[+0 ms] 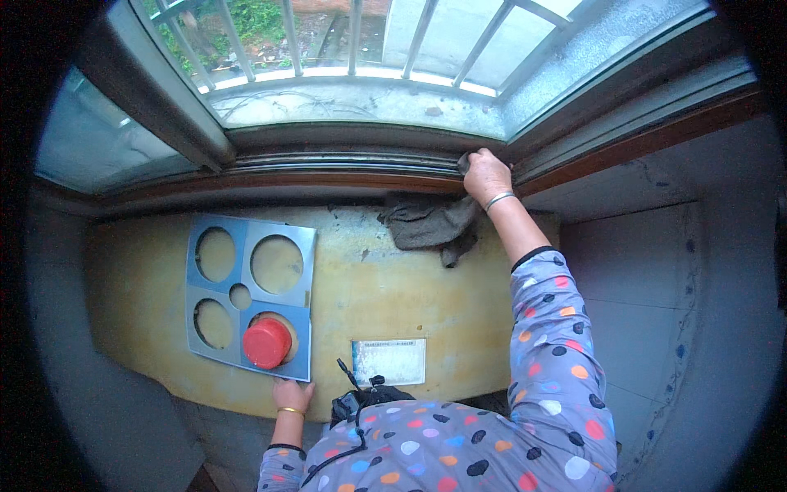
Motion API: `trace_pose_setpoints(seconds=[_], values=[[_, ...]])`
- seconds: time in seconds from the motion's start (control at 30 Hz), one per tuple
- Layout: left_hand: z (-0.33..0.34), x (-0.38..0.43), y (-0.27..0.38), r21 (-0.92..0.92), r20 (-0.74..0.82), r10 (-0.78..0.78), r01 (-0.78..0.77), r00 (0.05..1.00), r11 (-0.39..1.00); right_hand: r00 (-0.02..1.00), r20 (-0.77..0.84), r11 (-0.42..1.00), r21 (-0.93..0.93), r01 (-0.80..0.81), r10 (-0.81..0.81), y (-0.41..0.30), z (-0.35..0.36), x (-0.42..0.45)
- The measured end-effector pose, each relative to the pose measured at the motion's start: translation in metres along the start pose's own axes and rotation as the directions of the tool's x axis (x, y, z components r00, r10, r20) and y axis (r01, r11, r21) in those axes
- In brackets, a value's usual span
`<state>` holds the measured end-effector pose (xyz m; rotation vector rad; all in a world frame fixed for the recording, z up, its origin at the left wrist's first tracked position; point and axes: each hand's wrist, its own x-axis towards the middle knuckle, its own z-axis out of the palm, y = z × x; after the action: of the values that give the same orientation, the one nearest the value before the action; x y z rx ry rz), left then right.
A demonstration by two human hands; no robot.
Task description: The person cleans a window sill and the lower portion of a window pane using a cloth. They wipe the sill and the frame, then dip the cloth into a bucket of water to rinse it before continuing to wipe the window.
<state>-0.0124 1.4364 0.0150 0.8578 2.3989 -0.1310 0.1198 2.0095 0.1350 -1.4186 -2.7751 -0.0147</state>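
Observation:
My right hand (487, 174) grips a bunched dark cloth (463, 164) at the right end of the sliding window's metal track (344, 165). Below it, a grey-brown rag (427, 226) lies crumpled on the yellowish tabletop (393, 289) against the wall under the sill. At the table's near edge rests my left hand (292, 395), beside the lower edge of a blue and grey panel with round cut-outs (276, 301); its fingers are partly hidden under that edge. A red round plastic container (267, 343) sits over the panel's lower right hole.
White metal bars (353, 37) stand outside the window. A printed white sheet (388, 363) lies near the table's front edge, beside a black device with a cable (347, 406) at my waist. Dark wooden trim (639, 138) runs along the right wall, which is tiled lower down.

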Motion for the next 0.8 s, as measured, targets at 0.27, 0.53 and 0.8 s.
trace_pose_setpoints(seconds=[0.27, 0.53, 0.8], values=[[0.004, 0.000, -0.001, 0.016, -0.001, -0.039, 0.039, 0.999, 0.999, 0.979, -0.102, 0.973, 0.130, 0.190, -0.178, -0.086, 0.003, 0.000], [0.007, 0.003, -0.003, 0.063, 0.094, -0.052, 0.046, 0.994, 0.997, 0.886, -0.342, 0.767, 0.459, 0.449, -0.314, -0.124, 0.012, 0.001], [0.015, 0.003, -0.007, 0.064, 0.033, -0.083, 0.081, 0.996, 0.995, 0.954, 0.180, 0.969, 0.099, 0.225, -0.240, -0.055, -0.024, 0.005]])
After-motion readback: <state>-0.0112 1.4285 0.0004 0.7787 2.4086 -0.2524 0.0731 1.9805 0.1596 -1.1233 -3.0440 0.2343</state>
